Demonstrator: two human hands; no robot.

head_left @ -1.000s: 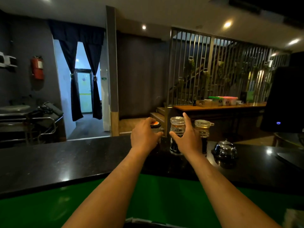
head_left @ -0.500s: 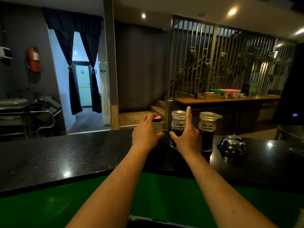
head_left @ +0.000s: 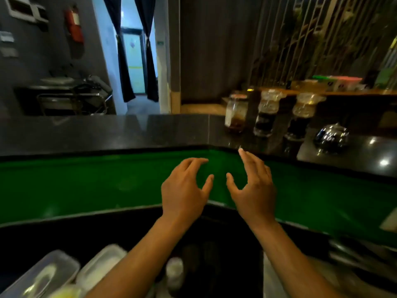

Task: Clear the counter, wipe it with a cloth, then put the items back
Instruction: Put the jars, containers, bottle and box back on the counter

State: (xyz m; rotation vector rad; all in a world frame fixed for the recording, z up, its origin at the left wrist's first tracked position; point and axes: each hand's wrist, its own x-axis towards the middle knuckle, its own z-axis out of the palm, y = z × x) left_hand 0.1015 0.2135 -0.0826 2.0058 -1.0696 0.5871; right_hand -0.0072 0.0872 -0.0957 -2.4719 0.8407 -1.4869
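Three condiment jars stand in a row on the black stone counter (head_left: 107, 132) at the upper right: a jar with an orange lid (head_left: 235, 114), a middle glass jar of dark liquid (head_left: 266, 117) and a right glass jar of dark liquid (head_left: 301, 119). A chrome service bell (head_left: 330, 136) sits to their right. My left hand (head_left: 184, 190) and my right hand (head_left: 253, 188) hover over the green ledge (head_left: 86, 186) below the counter, both empty with fingers spread, well short of the jars.
Clear plastic lidded containers (head_left: 43, 274) and a small bottle (head_left: 175, 269) sit on the lower shelf near me. Beyond the counter are a curtained doorway (head_left: 133, 52), a metal trolley (head_left: 71, 97) at left and a wooden counter (head_left: 335, 91) at right.
Both hands have let go of the jars and pulled back toward me over the green ledge. My view has tilted down and left; the jars stay on the counter.
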